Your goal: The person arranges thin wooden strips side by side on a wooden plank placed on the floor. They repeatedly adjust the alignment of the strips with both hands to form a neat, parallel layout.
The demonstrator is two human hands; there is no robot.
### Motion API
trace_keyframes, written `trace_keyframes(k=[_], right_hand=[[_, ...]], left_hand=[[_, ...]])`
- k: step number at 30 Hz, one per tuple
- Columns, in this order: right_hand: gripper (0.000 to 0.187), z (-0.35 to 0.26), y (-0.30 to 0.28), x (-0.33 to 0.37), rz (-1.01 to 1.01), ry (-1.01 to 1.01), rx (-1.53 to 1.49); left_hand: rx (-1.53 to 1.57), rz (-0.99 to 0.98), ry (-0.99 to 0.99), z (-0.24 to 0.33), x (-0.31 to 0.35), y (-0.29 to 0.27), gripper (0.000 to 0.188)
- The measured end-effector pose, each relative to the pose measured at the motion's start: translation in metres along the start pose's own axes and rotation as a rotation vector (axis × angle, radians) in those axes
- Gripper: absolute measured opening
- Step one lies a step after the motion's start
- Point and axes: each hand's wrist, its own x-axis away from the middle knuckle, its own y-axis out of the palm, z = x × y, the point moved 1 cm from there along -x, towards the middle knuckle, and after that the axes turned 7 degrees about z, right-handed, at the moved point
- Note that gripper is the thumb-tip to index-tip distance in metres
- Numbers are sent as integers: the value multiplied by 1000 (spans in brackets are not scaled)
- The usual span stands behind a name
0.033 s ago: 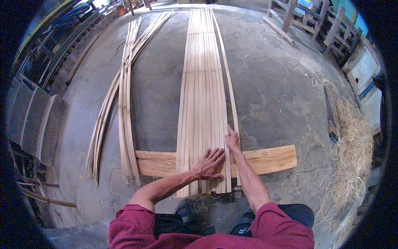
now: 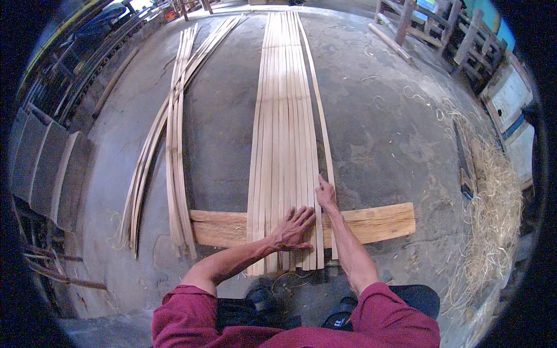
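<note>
Long pale bamboo strips [image 2: 282,116] lie side by side in a flat row, running away from me. Their near ends cross over a wooden plank [image 2: 377,223] on the floor. My left hand [image 2: 293,229] rests flat on the near part of the row, fingers spread. At the row's right edge, my right hand [image 2: 326,194] has its index finger pointing forward along the outermost strip, the other fingers curled against that strip's edge. A separate single strip [image 2: 319,110] lies just right of the row, passing close by or under my right hand.
More strips [image 2: 175,145] lie to the left in two crossing bundles. On the right are a heap of pale shavings [image 2: 493,214] and a dark-tipped tool [image 2: 466,187]. A wooden rack [image 2: 435,29] stands at far right; grey blocks [image 2: 49,168] line the left.
</note>
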Motion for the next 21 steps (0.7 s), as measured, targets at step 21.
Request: trace_keyframes(k=[21], right_hand=[[28,5,-21,9,11,-41,-334]], left_hand=[[-67,-3,8,7,-12,-6,82]])
